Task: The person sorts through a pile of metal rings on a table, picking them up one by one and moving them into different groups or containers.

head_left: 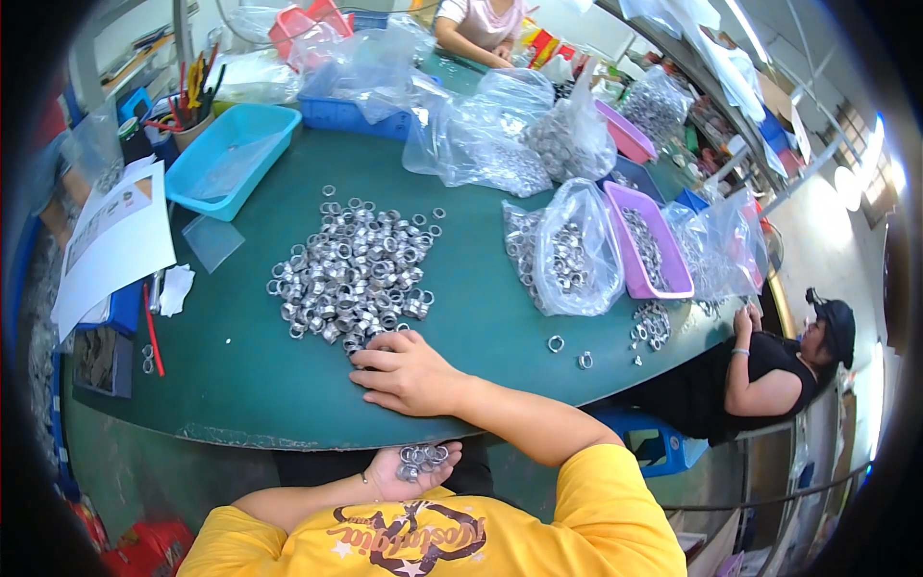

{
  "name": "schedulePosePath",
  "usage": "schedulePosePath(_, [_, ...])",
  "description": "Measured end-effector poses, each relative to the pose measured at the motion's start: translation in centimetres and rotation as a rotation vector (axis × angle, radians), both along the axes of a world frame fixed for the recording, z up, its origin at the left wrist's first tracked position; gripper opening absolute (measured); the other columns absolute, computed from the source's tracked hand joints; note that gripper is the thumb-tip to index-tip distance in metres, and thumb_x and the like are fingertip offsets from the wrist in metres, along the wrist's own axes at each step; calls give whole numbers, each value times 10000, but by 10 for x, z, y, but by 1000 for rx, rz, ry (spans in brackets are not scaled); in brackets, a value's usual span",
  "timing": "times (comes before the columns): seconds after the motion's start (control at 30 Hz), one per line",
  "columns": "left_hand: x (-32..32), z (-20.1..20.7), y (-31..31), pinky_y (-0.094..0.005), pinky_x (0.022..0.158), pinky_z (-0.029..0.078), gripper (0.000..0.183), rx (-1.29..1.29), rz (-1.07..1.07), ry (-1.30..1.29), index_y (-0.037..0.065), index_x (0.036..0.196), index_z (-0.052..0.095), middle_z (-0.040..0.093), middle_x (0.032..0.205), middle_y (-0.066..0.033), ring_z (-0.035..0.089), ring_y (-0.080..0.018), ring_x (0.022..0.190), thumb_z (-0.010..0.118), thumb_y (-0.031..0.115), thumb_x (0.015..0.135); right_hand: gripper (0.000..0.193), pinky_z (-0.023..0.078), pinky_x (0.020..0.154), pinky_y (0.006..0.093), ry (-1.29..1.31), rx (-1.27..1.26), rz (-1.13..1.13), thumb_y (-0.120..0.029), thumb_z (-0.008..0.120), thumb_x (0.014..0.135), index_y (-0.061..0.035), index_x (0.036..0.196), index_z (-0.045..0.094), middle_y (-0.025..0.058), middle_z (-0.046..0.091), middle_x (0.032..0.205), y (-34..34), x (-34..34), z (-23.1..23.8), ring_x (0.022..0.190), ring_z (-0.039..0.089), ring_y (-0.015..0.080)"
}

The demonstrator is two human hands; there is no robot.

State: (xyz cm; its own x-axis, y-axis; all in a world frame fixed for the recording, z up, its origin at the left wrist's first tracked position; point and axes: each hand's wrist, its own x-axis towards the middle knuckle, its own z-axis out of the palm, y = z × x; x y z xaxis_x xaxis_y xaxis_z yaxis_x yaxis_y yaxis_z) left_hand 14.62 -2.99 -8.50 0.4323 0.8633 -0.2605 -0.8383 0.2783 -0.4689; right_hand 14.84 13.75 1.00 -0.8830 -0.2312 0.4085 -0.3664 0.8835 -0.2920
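Heap of silver metal rings (356, 264): on the green tabletop (231, 385).
Right hand (413, 378): fingers bent at the heap's near edge; cannot tell whether grasping.
Left hand (390, 477): unclenched, palm up, bearing several small silver rings (419, 461).

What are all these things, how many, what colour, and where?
Table: one, green, across the middle
Metal rings: too many to count, silver, mostly heaped mid-table
Clear bags: several, transparent, back and right of table
Large tray: one, turquoise, upper left
Bag-covered tray: one, blue, at the back
Ring-filled tray: one, purple, right
Printed sheet: one, white, left edge
Thin stick: one, red, left
Stool: one, blue, lower right
Nearby person: one, black clothes, right
Far person: one, pale pink top, top centre
Shirt: one, yellow, bottom
Left hand: one, bare, palm up, nearer than the table edge, holding rings
Right hand: one, bare, at the heap's near edge
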Motion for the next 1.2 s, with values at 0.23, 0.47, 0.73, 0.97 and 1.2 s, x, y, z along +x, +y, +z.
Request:
schedulePosePath(0.23, [4, -8, 1, -448, 893, 514, 491, 13, 8, -50, -46, 1211, 505, 590, 1158, -210, 581, -345, 1069, 445, 367, 953, 218, 427, 881, 390, -10, -188, -137, -180, 688, 758, -111, 964, 678, 70, 616, 1078, 41, 56, -6, 1015, 548, 277])
schedulePosePath(0.47, [6, -3, 0, -425, 860, 538, 501, -26, 37, 59, -63, 1230, 497, 587, 1152, -228, 598, -350, 1035, 468, 348, 945, 121, 425, 827, 317, -10, -878, -549, -4, 604, 816, -8, 935, 625, 92, 582, 973, 76, 99, -8, 918, 547, 213])
schedulePosePath(0.73, [9, 3, 3, -422, 867, 532, 475, 2, 32, 92, -48, 1212, 528, 611, 1135, -208, 610, -319, 1036, 502, 333, 931, 354, 394, 900, 395, -101, -285, -465, -69, 713, 678, -66, 1016, 607, 120, 564, 1042, 46, 95, -8, 1007, 514, 304])
schedulePosePath(0.97, [12, -2, 3, -427, 861, 535, 475, 2, 35, 109, -40, 1235, 516, 589, 1158, -212, 593, -338, 1050, 529, 312, 917, 392, 391, 897, 411, -73, -186, -443, -63, 643, 686, -74, 1075, 601, 131, 544, 1064, 37, 85, -6, 1017, 505, 317])
schedulePosePath(1.2, [10, 2, 0, -430, 853, 537, 460, -26, 32, 119, -42, 1229, 521, 581, 1166, -217, 587, -340, 1056, 533, 296, 916, 340, 394, 877, 413, 14, -238, -571, -44, 663, 633, -42, 957, 563, 155, 530, 1022, 46, 94, -19, 965, 499, 346])
